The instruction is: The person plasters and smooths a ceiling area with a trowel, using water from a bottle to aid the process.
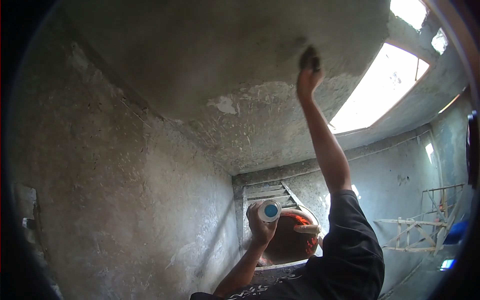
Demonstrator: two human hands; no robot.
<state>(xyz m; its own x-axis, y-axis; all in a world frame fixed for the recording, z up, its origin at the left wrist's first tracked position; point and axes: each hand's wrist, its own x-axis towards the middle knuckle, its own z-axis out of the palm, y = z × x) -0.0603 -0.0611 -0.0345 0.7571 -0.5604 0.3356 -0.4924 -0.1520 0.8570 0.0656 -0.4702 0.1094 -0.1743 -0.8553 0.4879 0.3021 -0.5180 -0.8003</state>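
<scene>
Raised high against the grey plastered surface, my right hand is closed around a dark, blurred pad-like thing. The plaster around it looks smooth and darker, while a rough, flaking patch shows lower down. Held low in front of me, my left hand wraps its fingers round a whitish cylindrical container with a blue disc at its round end. Just beside that hand is an orange-marked basin with a brown inside. A pale wooden handle lies across its rim.
A ladder stands behind the basin. Bright openings break the surface at the upper right. A wooden frame structure stands to the right, with a blue object near it. Rough wall runs along the left.
</scene>
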